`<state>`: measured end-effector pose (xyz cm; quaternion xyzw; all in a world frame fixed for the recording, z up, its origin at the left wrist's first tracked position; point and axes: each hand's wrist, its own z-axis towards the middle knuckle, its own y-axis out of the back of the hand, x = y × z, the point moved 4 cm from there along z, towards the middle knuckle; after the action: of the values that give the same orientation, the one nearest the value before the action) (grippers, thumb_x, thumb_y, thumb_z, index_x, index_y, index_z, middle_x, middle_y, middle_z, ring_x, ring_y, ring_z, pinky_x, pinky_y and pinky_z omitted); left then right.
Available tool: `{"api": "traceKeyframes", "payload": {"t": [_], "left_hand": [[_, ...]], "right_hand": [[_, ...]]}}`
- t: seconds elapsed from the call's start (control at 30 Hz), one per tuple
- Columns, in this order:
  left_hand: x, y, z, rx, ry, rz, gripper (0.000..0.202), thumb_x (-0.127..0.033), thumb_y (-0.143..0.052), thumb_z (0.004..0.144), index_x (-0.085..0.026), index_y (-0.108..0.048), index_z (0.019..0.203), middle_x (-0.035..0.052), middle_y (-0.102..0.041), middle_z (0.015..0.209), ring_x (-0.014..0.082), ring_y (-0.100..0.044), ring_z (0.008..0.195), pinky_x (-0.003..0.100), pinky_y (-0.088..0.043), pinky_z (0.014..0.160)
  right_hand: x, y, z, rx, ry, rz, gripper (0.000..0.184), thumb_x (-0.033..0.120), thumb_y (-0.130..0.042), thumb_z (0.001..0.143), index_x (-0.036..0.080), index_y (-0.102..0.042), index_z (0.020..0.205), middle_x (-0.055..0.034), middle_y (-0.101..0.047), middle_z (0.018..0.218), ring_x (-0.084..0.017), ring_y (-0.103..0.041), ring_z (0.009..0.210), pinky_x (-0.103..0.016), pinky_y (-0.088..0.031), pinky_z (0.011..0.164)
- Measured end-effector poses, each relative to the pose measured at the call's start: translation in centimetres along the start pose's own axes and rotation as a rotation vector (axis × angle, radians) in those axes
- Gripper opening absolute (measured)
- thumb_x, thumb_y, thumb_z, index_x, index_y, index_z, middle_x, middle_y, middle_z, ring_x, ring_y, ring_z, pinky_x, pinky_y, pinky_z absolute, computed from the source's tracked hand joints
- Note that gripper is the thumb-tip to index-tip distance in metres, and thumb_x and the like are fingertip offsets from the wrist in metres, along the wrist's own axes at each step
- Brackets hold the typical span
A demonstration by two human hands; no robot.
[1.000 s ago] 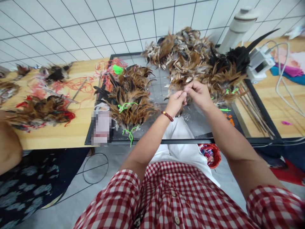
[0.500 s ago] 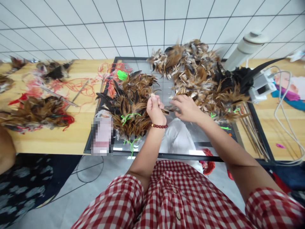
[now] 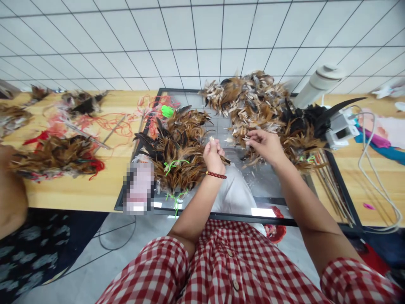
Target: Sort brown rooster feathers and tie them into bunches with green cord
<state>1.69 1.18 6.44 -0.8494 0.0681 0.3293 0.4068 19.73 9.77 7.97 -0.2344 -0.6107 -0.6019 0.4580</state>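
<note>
My left hand (image 3: 214,155) is closed around a small bunch of feathers. Pale quill ends (image 3: 211,138) poke out above its fingers, and darker tips (image 3: 225,160) show at its right side. Over the near edge of the big loose feather pile (image 3: 253,103), my right hand (image 3: 265,145) has thumb and forefinger drawn together on what looks like a pale feather. To the left of my left hand lie bundles of brown feathers (image 3: 177,156), some tied with bright green string (image 3: 177,164). Both hands are above a glass panel (image 3: 268,181) with a black frame.
A white bottle (image 3: 319,84) stands behind black feathers (image 3: 303,116). At right are a white plug block (image 3: 341,131), a cable (image 3: 376,169) and thin sticks (image 3: 335,185). A blurred-out phone-like object (image 3: 139,185) lies front left. Another person's arm (image 3: 11,190) is at far left.
My right hand has moved right, away from my left hand, to the loose feather pile, and its fingers have closed together. My left hand keeps its bunch. The camera view has tilted up slightly.
</note>
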Motion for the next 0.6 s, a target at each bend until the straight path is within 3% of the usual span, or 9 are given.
{"api": "traceKeyframes", "payload": {"t": [0.13, 0.27, 0.4, 0.5, 0.6], "left_hand": [[1.1, -1.1, 0.4, 0.127, 0.095, 0.136, 0.035, -0.020, -0.057, 0.106, -0.015, -0.061, 0.072, -0.0085, -0.047, 0.052, 0.0015, -0.038, 0.039, 0.016, -0.029, 0.045], [2.9, -1.0, 0.9, 0.315, 0.059, 0.271, 0.029, -0.028, -0.073, 0.098, -0.015, -0.067, 0.072, -0.0069, -0.053, 0.054, 0.0028, -0.045, 0.044, 0.017, -0.034, 0.048], [4.2, 0.4, 1.6, 0.364, -0.045, 0.292, 0.032, -0.043, -0.085, 0.086, -0.017, -0.071, 0.073, -0.0064, -0.056, 0.055, 0.0032, -0.048, 0.048, 0.018, -0.037, 0.052], [4.4, 1.0, 2.0, 0.394, -0.089, 0.285, 0.035, -0.049, -0.088, 0.080, -0.018, -0.073, 0.074, -0.0051, -0.062, 0.061, 0.0036, -0.051, 0.052, 0.018, -0.040, 0.056], [4.5, 0.9, 2.3, 0.420, -0.031, 0.274, 0.038, -0.051, -0.092, 0.073, -0.019, -0.073, 0.073, -0.0036, -0.067, 0.067, 0.0059, -0.056, 0.057, 0.021, -0.044, 0.058]], "right_hand": [[-0.3, 1.3, -1.0, -0.027, 0.076, 0.146, 0.019, 0.040, -0.081, 0.075, 0.022, -0.085, 0.081, -0.0066, -0.082, 0.087, -0.023, -0.073, 0.083, -0.039, -0.056, 0.083], [0.4, 2.2, -1.4, 0.025, 0.074, 0.222, 0.022, 0.044, -0.088, 0.072, 0.025, -0.086, 0.083, -0.0059, -0.081, 0.088, -0.022, -0.072, 0.084, -0.038, -0.056, 0.082], [0.8, 0.2, -1.2, 0.139, -0.090, 0.476, 0.040, 0.050, -0.099, 0.060, 0.023, -0.083, 0.086, -0.0030, -0.079, 0.083, -0.016, -0.068, 0.072, -0.033, -0.056, 0.074], [0.8, -1.9, -0.8, 0.119, -0.156, 0.582, 0.056, 0.054, -0.103, 0.049, 0.022, -0.078, 0.087, -0.0003, -0.074, 0.076, -0.014, -0.064, 0.067, -0.030, -0.054, 0.070], [0.8, -3.1, -0.4, 0.073, -0.146, 0.569, 0.058, 0.058, -0.102, 0.049, 0.022, -0.070, 0.081, 0.0010, -0.069, 0.071, -0.013, -0.061, 0.065, -0.029, -0.052, 0.067]]}}
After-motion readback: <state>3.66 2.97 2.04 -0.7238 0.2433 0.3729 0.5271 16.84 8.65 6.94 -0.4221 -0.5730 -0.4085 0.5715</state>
